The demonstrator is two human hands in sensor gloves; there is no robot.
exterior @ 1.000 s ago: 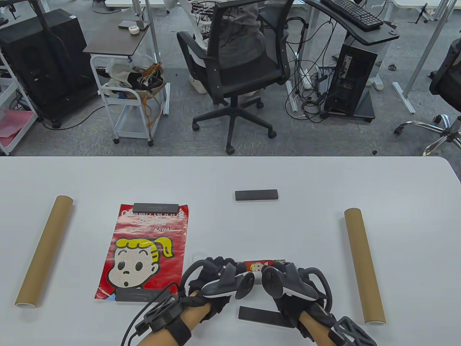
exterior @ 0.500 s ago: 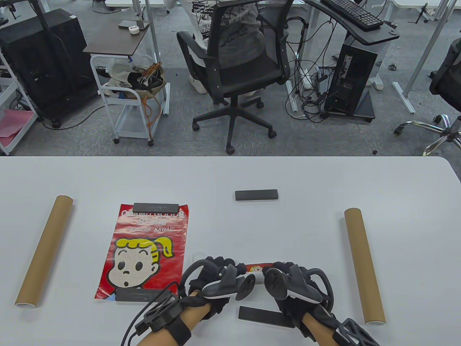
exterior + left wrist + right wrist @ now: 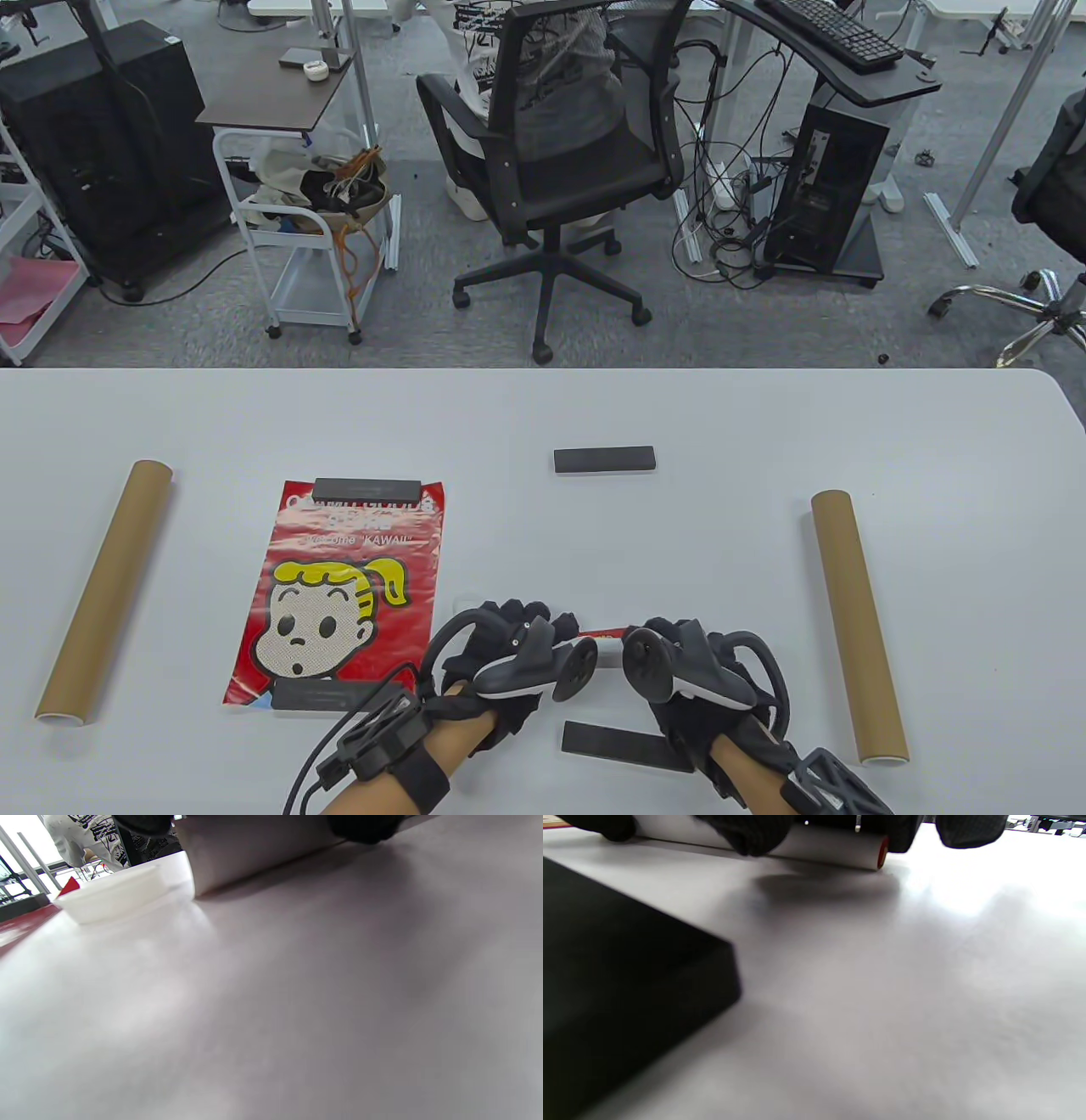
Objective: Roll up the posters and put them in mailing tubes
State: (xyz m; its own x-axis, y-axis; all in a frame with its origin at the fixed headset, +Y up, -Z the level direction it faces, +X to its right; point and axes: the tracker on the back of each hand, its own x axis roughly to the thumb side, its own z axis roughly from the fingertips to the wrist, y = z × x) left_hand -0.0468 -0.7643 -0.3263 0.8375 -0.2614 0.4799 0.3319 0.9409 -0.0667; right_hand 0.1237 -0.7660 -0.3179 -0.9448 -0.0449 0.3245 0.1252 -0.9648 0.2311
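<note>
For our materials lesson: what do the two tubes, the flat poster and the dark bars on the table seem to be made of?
Left tube and right tube: matte brown, probably cardboard.
Flat poster: printed paper with glare patches, likely glossy or film-covered.
Dark bars: matte charcoal slabs holding the poster's ends; material unclear, perhaps metal or rubber.

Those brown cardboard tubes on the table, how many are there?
2. One cardboard tube lies at the table's left side, left of the flat red poster. The other tube lies at the right side, right of both gloved hands. None seems hidden.
</note>
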